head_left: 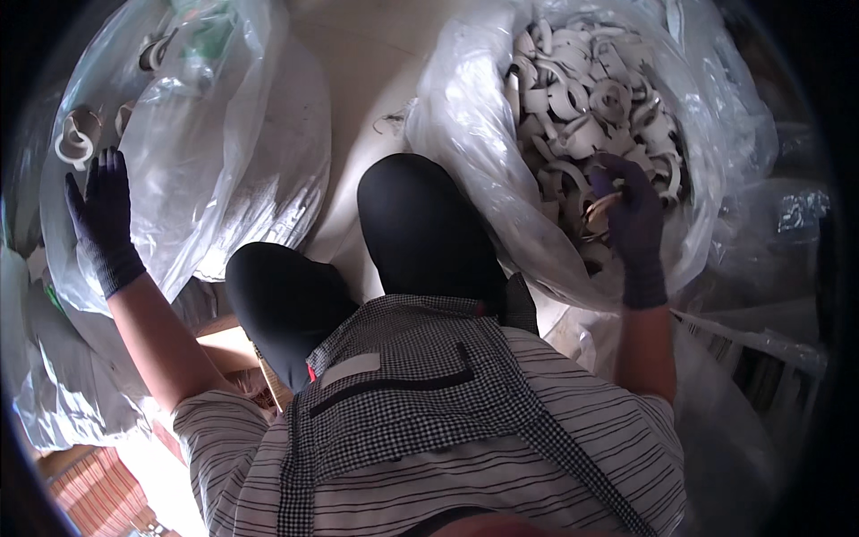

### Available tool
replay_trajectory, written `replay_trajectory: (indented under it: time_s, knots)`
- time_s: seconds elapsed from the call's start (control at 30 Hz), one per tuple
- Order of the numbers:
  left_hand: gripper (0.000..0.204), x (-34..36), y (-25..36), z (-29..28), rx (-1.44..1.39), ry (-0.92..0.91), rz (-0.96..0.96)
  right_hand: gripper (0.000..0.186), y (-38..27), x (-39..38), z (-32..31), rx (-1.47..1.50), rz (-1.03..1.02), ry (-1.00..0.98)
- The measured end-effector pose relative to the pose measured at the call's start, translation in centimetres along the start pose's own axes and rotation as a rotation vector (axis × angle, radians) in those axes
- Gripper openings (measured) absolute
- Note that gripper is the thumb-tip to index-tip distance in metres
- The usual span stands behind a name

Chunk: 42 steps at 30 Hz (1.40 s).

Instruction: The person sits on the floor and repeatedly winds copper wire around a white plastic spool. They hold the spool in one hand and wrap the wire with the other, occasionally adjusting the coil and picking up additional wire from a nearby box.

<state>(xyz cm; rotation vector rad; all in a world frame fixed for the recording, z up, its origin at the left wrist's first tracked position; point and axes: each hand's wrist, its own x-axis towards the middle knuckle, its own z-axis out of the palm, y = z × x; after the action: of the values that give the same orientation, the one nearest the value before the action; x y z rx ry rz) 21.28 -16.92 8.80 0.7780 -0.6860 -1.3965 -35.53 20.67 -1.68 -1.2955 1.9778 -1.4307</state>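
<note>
Head view: the left hand (103, 215), in a dark purple glove, is spread flat, its fingers straight and nearly side by side, the thumb well apart, gripping nothing. Just beyond the fingertips is a pale ring (85, 123) with a gap in it; whether it touches the glove or the plastic, I cannot tell. The right hand (637, 210), gloved alike, has its fingers bent round a brown ring (601, 213) at the mouth of the right bag (474, 116); how firmly they close on it is not clear.

Under that hand lie many loose pale pieces (582, 134), tangled together. They look light and stiff, probably hard plastic, fairly smooth and perhaps apt to crack at the thin ends. Pinching the thick curved wall, thumb inside and fingers outside, should hold best; hooked neighbours may come along.

Around the left hand spreads the soft, slippery left bag (197, 152). Between the bags are the person's black-clad knees (425, 215) and a checked apron (403, 421).
</note>
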Motion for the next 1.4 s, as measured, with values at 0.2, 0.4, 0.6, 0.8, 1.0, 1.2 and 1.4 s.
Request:
replay_trajectory:
  time_s: [0.2, 0.4, 0.6, 0.8, 1.0, 1.2, 1.4]
  knots:
    - [0.049, -2.0, -9.3, -2.5, -0.289, -0.545, -0.502, 0.067, 7.9, 0.9, -5.0, -0.625, 0.494, -0.299]
    - [0.041, -9.9, -17.2, 0.3, 0.035, -0.426, -0.519, 0.079, 7.9, -0.2, -0.3, -1.112, 0.354, -0.46]
    - [0.046, -13.8, -18.5, 1.4, 0.178, -0.464, -0.509, 0.078, 7.0, 0.0, -0.5, -1.0, 0.329, -0.433]
    - [0.042, -17.4, -15.3, 3.7, 0.494, -0.506, -0.253, 0.083, 0.2, 2.1, -5.8, -0.851, 0.025, -0.208]
    - [0.06, -21.5, -12.9, 11.3, 0.973, -1.083, 0.654, 0.069, -13.6, 5.4, -6.3, -0.148, 0.19, -0.67]
    - [0.035, -25.1, -15.4, 13.6, 0.866, -1.519, 0.807, 0.04, -6.8, 11.5, 2.4, -0.036, -0.383, -1.133]
    - [0.028, -28.0, -18.8, 6.4, 0.782, -1.496, 0.211, 0.057, -11.2, 10.9, 15.0, -0.243, 0.295, -1.365]
